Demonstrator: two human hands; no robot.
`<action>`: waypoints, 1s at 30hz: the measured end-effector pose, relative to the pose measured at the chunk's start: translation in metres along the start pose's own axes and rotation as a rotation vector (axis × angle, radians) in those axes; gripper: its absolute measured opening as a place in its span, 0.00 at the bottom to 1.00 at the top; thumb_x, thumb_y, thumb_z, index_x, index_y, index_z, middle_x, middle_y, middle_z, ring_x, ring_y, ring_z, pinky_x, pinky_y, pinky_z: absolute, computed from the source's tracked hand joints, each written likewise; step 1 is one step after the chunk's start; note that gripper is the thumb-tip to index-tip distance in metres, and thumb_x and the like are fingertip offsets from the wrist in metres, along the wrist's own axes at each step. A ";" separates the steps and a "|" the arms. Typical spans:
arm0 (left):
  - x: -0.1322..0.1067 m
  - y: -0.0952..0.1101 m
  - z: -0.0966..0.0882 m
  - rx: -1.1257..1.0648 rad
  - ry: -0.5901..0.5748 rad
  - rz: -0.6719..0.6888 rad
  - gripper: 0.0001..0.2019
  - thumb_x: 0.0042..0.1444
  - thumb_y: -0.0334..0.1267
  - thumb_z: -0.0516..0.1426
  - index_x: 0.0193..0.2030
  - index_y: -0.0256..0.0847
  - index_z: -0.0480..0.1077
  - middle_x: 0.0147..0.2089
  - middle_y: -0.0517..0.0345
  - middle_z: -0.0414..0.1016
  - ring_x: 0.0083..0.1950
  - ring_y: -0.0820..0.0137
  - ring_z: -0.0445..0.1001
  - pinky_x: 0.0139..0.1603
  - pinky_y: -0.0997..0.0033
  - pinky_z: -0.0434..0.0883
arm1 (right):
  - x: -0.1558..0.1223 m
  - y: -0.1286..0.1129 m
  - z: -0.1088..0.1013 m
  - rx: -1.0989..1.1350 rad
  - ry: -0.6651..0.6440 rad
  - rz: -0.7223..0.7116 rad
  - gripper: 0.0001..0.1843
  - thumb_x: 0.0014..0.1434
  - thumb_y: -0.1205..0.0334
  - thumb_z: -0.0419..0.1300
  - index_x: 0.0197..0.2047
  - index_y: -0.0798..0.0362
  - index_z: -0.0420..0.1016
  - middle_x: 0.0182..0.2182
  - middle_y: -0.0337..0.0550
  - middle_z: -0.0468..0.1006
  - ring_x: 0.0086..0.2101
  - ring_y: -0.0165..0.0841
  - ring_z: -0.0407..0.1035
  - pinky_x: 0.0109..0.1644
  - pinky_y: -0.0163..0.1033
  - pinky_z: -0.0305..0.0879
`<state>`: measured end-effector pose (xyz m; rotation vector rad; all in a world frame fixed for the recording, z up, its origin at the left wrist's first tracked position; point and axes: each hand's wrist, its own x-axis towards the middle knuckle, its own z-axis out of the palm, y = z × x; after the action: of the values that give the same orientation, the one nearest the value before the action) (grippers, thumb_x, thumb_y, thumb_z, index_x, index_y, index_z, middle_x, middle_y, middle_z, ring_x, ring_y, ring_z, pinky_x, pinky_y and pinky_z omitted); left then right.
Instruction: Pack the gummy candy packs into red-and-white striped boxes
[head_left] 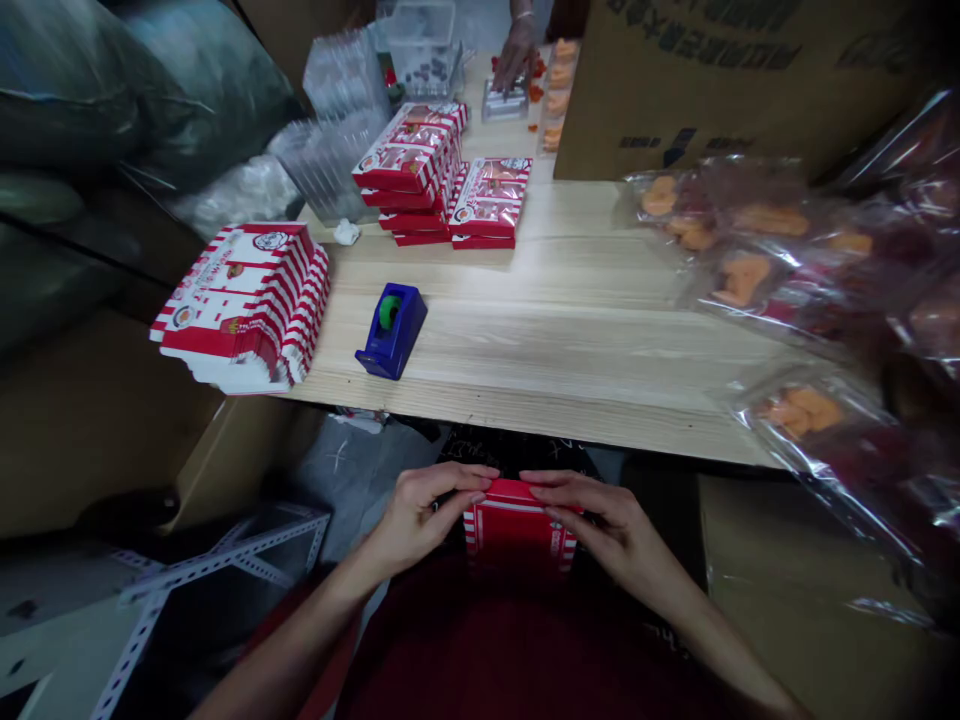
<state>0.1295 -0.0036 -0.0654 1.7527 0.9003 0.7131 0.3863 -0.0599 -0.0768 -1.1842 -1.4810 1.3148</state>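
Both hands hold one small red-and-white striped box (517,530) over my lap, below the table's near edge. My left hand (424,515) grips its left end, fingers curled over the top edge. My right hand (600,520) grips the right end, fingers laid along the top. On the wooden table (570,340) lie a stack of flat red-and-white striped cartons (247,300) at the left and a blue tape dispenser (391,330) beside it.
Piles of filled red boxes (442,175) stand further back. Clear bags of orange pieces (795,260) lie at the right. A large cardboard box (720,80) stands behind them. Another person's hand (516,50) works at the far end by clear plastic trays (345,120).
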 end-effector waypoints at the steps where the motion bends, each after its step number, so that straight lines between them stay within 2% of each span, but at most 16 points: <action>1: 0.001 -0.003 0.003 -0.004 0.022 -0.003 0.08 0.67 0.31 0.59 0.47 0.42 0.80 0.51 0.51 0.85 0.52 0.66 0.83 0.54 0.67 0.79 | 0.002 0.001 0.000 -0.007 0.018 0.007 0.14 0.70 0.63 0.60 0.53 0.37 0.82 0.56 0.40 0.82 0.56 0.37 0.76 0.60 0.49 0.73; 3: 0.004 -0.008 0.002 0.053 0.077 0.023 0.10 0.69 0.31 0.56 0.50 0.43 0.79 0.52 0.51 0.84 0.54 0.66 0.82 0.56 0.64 0.78 | 0.007 0.004 -0.003 -0.025 0.079 0.033 0.11 0.70 0.60 0.60 0.50 0.38 0.83 0.54 0.42 0.83 0.54 0.39 0.77 0.59 0.51 0.74; 4: 0.008 -0.012 -0.002 0.128 0.142 0.039 0.11 0.69 0.32 0.56 0.52 0.44 0.78 0.53 0.51 0.83 0.55 0.65 0.81 0.58 0.62 0.77 | 0.008 0.006 -0.004 -0.036 0.117 0.050 0.10 0.69 0.58 0.61 0.48 0.39 0.84 0.52 0.42 0.84 0.54 0.40 0.78 0.59 0.51 0.74; 6: 0.019 -0.019 -0.019 0.351 0.409 0.045 0.12 0.66 0.36 0.61 0.55 0.44 0.74 0.55 0.50 0.79 0.58 0.61 0.77 0.61 0.56 0.74 | 0.010 0.012 -0.008 -0.055 0.178 0.082 0.09 0.68 0.55 0.62 0.46 0.39 0.85 0.50 0.44 0.85 0.52 0.42 0.79 0.58 0.52 0.76; 8: 0.034 -0.027 -0.045 0.553 0.719 -0.006 0.23 0.57 0.42 0.68 0.57 0.44 0.70 0.56 0.48 0.74 0.59 0.57 0.73 0.62 0.52 0.71 | 0.009 0.016 -0.011 -0.059 0.196 0.091 0.09 0.66 0.53 0.64 0.45 0.40 0.85 0.49 0.45 0.86 0.51 0.43 0.80 0.56 0.51 0.77; 9: 0.042 -0.031 -0.059 0.604 0.829 -0.051 0.28 0.53 0.45 0.71 0.57 0.43 0.69 0.57 0.47 0.72 0.59 0.56 0.71 0.61 0.51 0.71 | 0.008 0.017 -0.012 -0.055 0.194 0.081 0.09 0.65 0.52 0.64 0.44 0.40 0.86 0.49 0.46 0.86 0.51 0.44 0.80 0.55 0.50 0.78; 10: 0.050 -0.036 -0.073 0.604 0.867 -0.103 0.30 0.50 0.46 0.72 0.57 0.42 0.68 0.57 0.47 0.70 0.59 0.55 0.70 0.62 0.51 0.69 | 0.007 0.016 -0.012 -0.052 0.187 0.069 0.09 0.65 0.51 0.65 0.44 0.40 0.86 0.49 0.46 0.86 0.50 0.44 0.81 0.54 0.50 0.79; 11: 0.059 -0.041 -0.085 0.563 0.868 -0.162 0.30 0.49 0.46 0.72 0.56 0.41 0.68 0.57 0.47 0.69 0.60 0.55 0.69 0.63 0.51 0.68 | 0.006 0.014 -0.011 -0.050 0.184 0.054 0.09 0.64 0.51 0.65 0.44 0.40 0.86 0.49 0.46 0.86 0.50 0.44 0.81 0.54 0.49 0.79; 13: 0.074 -0.051 -0.103 0.421 0.833 -0.273 0.23 0.49 0.45 0.71 0.49 0.41 0.71 0.53 0.49 0.70 0.57 0.57 0.69 0.62 0.54 0.66 | 0.005 0.008 -0.008 -0.053 0.182 0.031 0.09 0.64 0.51 0.65 0.44 0.40 0.86 0.49 0.46 0.86 0.49 0.44 0.82 0.53 0.49 0.80; 15: 0.085 -0.057 -0.115 0.294 0.790 -0.340 0.16 0.49 0.45 0.70 0.40 0.40 0.74 0.45 0.53 0.73 0.50 0.60 0.71 0.56 0.59 0.68 | 0.005 0.003 -0.006 -0.057 0.175 0.013 0.10 0.64 0.51 0.65 0.44 0.40 0.87 0.49 0.46 0.86 0.48 0.44 0.82 0.52 0.49 0.80; 18: 0.095 -0.059 -0.123 0.147 0.727 -0.384 0.17 0.47 0.51 0.70 0.30 0.39 0.74 0.32 0.56 0.74 0.37 0.65 0.71 0.42 0.66 0.69 | 0.004 -0.001 -0.005 -0.065 0.171 -0.016 0.10 0.64 0.51 0.65 0.45 0.40 0.87 0.49 0.48 0.86 0.48 0.47 0.82 0.51 0.52 0.81; 20: 0.097 -0.055 -0.127 0.040 0.714 -0.399 0.20 0.46 0.55 0.69 0.28 0.38 0.75 0.30 0.55 0.76 0.34 0.66 0.72 0.37 0.68 0.68 | 0.003 0.001 -0.006 -0.072 0.184 -0.031 0.10 0.64 0.51 0.65 0.44 0.41 0.87 0.49 0.48 0.86 0.48 0.48 0.82 0.50 0.54 0.81; 22: 0.097 -0.049 -0.129 -0.052 0.723 -0.393 0.22 0.45 0.57 0.68 0.29 0.37 0.77 0.36 0.49 0.80 0.39 0.63 0.75 0.37 0.68 0.69 | 0.001 0.002 -0.006 -0.078 0.189 -0.039 0.09 0.64 0.51 0.65 0.43 0.41 0.87 0.48 0.48 0.86 0.48 0.49 0.82 0.50 0.54 0.81; 24: 0.096 -0.043 -0.130 -0.128 0.739 -0.379 0.22 0.43 0.56 0.69 0.31 0.36 0.79 0.48 0.42 0.82 0.47 0.58 0.77 0.39 0.67 0.70 | 0.000 0.003 -0.006 -0.085 0.184 -0.046 0.09 0.64 0.52 0.65 0.44 0.40 0.87 0.48 0.47 0.87 0.48 0.48 0.82 0.51 0.53 0.81; 27: 0.090 -0.037 -0.127 -0.220 0.757 -0.350 0.21 0.43 0.54 0.69 0.33 0.36 0.80 0.63 0.37 0.75 0.56 0.52 0.76 0.40 0.66 0.72 | 0.000 0.003 -0.005 -0.100 0.175 -0.050 0.09 0.64 0.52 0.65 0.45 0.39 0.87 0.49 0.46 0.87 0.48 0.47 0.82 0.51 0.52 0.81; 30: 0.079 -0.038 -0.120 -0.264 0.773 -0.311 0.19 0.48 0.53 0.66 0.33 0.37 0.79 0.69 0.39 0.69 0.61 0.53 0.74 0.43 0.66 0.74 | 0.000 0.004 -0.004 -0.117 0.171 -0.056 0.09 0.64 0.53 0.65 0.46 0.39 0.86 0.49 0.44 0.86 0.49 0.46 0.82 0.51 0.50 0.81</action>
<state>0.0683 0.1312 -0.0575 1.0535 1.4722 1.2620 0.3904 -0.0588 -0.0800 -1.2869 -1.4713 1.0733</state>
